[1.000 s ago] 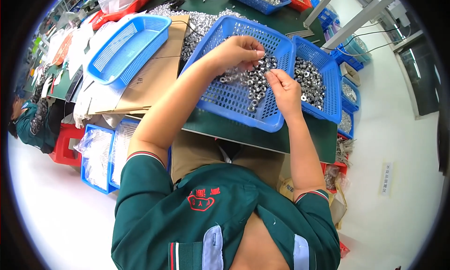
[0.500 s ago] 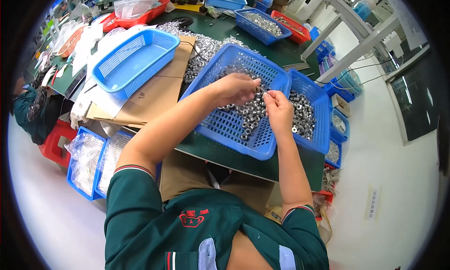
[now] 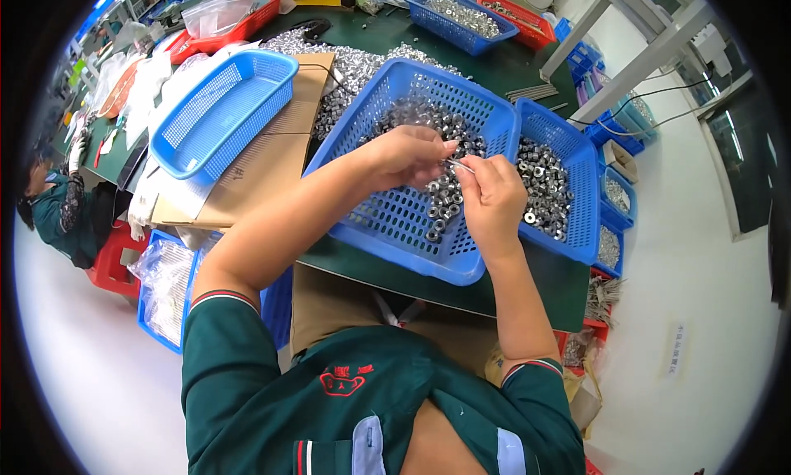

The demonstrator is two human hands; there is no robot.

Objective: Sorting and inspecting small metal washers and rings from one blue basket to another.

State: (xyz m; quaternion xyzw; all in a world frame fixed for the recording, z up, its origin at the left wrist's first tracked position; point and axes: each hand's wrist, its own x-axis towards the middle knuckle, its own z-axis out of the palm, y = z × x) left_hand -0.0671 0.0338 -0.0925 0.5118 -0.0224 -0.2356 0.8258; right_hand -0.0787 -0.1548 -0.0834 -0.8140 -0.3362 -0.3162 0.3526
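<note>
Over a large blue perforated basket [image 3: 395, 259], my two hands are close together. My right hand [image 3: 497, 199] pinches a thin metal rod [image 3: 461, 166] between thumb and fingers, its end pointing toward my left hand [image 3: 406, 156]. The left fingers are curled in and slightly blurred, with the thumb against them; whatever they hold is too small to make out. Below the hands, many small silvery ring-shaped metal pieces [image 3: 445, 210] lie heaped in the basket. To its right stands a second blue basket [image 3: 583, 228] with more such pieces.
A blue basket [image 3: 227, 116] rests on cardboard [image 3: 272, 166] at the left. Loose shiny parts [image 3: 362, 63] are piled on the green table behind. Farther back are a blue basket [image 3: 461, 30] and a red one [image 3: 527, 26]. A co-worker [image 3: 62, 207] sits at far left.
The view has shifted a little, so the baskets sit slightly differently. My hands stay together above the basket; the rod in my right hand now shows more plainly.
</note>
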